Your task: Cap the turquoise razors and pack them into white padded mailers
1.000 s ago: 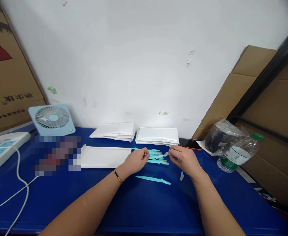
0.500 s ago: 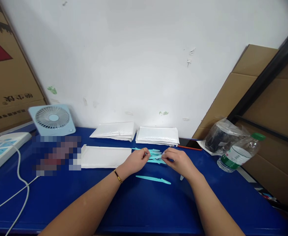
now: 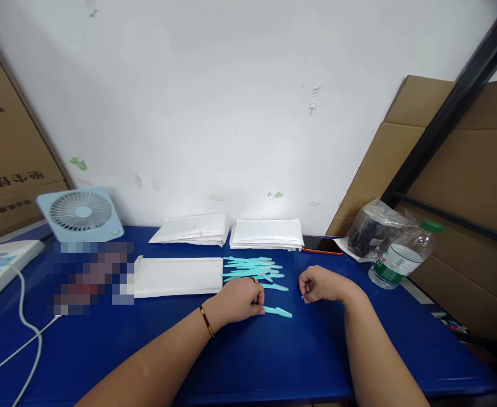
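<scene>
My left hand (image 3: 242, 301), with a ring and a bracelet, has its fingers pinched at the near turquoise plastic stick (image 3: 279, 311), whose left part is hidden under the hand. Just beyond it lies another turquoise stick (image 3: 277, 287), partly covered by the fingers. Several more turquoise sticks (image 3: 254, 264) form a loose pile to the right of a flat white padded envelope (image 3: 178, 276). To the right of the sticks, my right hand (image 3: 314, 284) is curled closed near the table; a small pale bit shows at its fingertips, too small to name.
Two stacks of white envelopes (image 3: 193, 229) (image 3: 267, 233) stand by the wall. A phone (image 3: 322, 245), a bagged dark object (image 3: 364, 233) and a bottle (image 3: 401, 260) are at the right. At the left are a blue fan (image 3: 82, 212), a power strip (image 3: 8, 263) and cables.
Both hands have left the pile of sticks. My left hand has come nearer and reached the near stick; my right hand has moved slightly right and down. The view has shifted a little.
</scene>
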A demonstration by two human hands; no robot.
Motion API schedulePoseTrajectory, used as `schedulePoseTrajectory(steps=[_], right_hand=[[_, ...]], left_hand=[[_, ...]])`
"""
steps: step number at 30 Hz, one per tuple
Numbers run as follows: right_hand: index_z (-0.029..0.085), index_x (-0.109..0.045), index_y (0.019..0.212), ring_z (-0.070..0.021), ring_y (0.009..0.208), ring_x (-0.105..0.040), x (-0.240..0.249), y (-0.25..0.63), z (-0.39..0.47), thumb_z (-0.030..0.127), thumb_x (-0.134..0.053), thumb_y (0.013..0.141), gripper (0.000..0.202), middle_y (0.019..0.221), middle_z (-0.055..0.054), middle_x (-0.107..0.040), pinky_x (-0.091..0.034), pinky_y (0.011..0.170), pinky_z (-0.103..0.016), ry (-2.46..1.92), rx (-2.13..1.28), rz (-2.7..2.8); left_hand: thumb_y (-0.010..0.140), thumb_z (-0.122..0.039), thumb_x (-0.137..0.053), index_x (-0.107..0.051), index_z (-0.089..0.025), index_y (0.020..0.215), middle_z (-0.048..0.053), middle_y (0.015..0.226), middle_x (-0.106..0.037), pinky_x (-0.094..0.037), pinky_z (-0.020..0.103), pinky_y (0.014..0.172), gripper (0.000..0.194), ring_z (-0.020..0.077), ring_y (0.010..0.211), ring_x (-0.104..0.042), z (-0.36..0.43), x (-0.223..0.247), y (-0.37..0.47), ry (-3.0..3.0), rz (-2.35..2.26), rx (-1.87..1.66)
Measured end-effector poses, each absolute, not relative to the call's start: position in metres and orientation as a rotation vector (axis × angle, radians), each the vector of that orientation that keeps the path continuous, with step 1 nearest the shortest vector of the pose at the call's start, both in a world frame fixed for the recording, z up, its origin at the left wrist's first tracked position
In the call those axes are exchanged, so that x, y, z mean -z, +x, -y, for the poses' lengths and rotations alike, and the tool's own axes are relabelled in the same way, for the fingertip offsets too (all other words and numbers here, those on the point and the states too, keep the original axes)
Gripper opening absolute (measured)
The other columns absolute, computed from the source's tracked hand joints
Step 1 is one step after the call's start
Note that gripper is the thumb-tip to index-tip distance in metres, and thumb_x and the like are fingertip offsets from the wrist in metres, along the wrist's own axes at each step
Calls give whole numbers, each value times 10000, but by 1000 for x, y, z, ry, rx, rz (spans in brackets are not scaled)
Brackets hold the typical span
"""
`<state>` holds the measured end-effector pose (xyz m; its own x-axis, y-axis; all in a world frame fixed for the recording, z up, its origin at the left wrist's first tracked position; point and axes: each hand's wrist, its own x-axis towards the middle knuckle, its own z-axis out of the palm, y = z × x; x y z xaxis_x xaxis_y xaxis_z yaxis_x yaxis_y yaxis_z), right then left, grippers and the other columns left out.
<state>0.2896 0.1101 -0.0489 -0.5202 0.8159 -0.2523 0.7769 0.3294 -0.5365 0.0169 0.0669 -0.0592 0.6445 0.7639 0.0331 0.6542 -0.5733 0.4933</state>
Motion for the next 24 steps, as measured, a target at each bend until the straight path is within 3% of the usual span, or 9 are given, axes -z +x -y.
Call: schedulePoseTrajectory(steps=[3, 7, 15, 24], right_hand=[[167, -644, 728, -123, 532, -582, 45, 281, -112, 230, -629, 660, 94, 605, 5, -632, -428, 502, -221, -1379, -1004, 2225], [156, -622, 916, -156, 617, -633, 37, 267, -113, 368, -650, 713, 295, 686, -32, -658, -490, 559, -262, -1120, -978, 1754], [163, -673, 769, -227, 840, -664, 37, 259, -108, 345, -754, 630, 243, 860, -80, -689, -528, 790, -353, -974, -1012, 1560], [184, -706, 752, -192, 783, -639, 35, 257, -105, 331, -711, 669, 169, 876, -75, -671, -528, 727, -325, -971, -836, 1797]], left_hand=[[806, -325, -508, -559, -203, 799, 9, 753, -605, -368, 243, 586, 132, 150, 681, -542, -70, 62, 18, 2250, -1160, -492], [876, -362, -349, -461, -195, 904, -16, 712, -555, -391, 226, 574, 203, 116, 604, -511, -81, 60, 15, 1933, -1143, -691], [870, -473, -306, -472, -194, 763, -48, 601, -439, -338, 221, 548, 342, 105, 556, -408, -90, 60, 10, 1853, -1211, -797], [856, -424, -327, -462, -184, 732, -50, 569, -379, -311, 218, 521, 302, 102, 532, -363, -92, 56, 7, 1866, -1213, -793]])
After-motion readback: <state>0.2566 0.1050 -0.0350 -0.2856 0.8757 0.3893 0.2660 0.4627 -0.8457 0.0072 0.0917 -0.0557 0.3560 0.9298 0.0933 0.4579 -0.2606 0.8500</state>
